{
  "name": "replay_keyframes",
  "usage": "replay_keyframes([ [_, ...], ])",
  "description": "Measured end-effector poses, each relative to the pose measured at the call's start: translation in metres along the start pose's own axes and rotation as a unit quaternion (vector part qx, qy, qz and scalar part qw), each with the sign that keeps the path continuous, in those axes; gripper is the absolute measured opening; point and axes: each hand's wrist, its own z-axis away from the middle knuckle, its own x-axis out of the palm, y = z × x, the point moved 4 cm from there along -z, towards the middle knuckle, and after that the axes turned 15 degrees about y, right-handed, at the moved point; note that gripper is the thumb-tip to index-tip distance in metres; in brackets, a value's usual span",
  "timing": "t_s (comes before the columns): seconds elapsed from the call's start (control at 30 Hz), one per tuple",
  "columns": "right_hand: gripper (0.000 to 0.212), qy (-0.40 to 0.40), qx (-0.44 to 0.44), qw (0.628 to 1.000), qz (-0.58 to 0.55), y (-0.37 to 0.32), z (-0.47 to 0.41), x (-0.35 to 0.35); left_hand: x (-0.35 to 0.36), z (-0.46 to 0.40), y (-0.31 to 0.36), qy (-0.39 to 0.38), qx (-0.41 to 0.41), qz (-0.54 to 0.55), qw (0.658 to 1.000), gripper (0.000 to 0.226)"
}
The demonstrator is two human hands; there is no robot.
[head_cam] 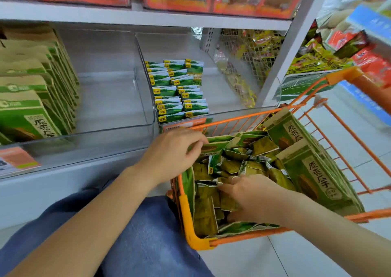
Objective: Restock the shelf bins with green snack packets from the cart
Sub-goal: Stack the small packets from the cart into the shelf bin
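I see white shelf (pixel 148 20) across top, clear bins (pixel 118 128) on it: left bin holds upright green-and-tan bags (pixel 31 99), right bin holds stacked small green packets (pixel 179 90). Orange cart (pixel 190 230) at lower right, touching shelf front, full of loose green snack packets (pixel 230 166) plus large bags (pixel 313 171) along far side. My left hand (pixel 171 156) pinches packet at cart's near edge. My right hand (pixel 251 196) buried in pile, fingers curled around packets.
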Motion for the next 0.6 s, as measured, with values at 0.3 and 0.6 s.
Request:
replay_keyframes([
  [0.3, 0.025, 0.214, 0.106, 0.947, -0.213, 0.035, 0.009, -0.033, -0.002, -0.004, 0.002, 0.01, -0.059, 0.109, 0.992, 0.022],
  [0.6, 0.015, 0.37, 0.171, 0.771, -0.49, 0.042, -0.002, -0.078, -0.001, -0.004, 0.016, -0.089, -0.191, 0.294, 0.932, 0.009],
])
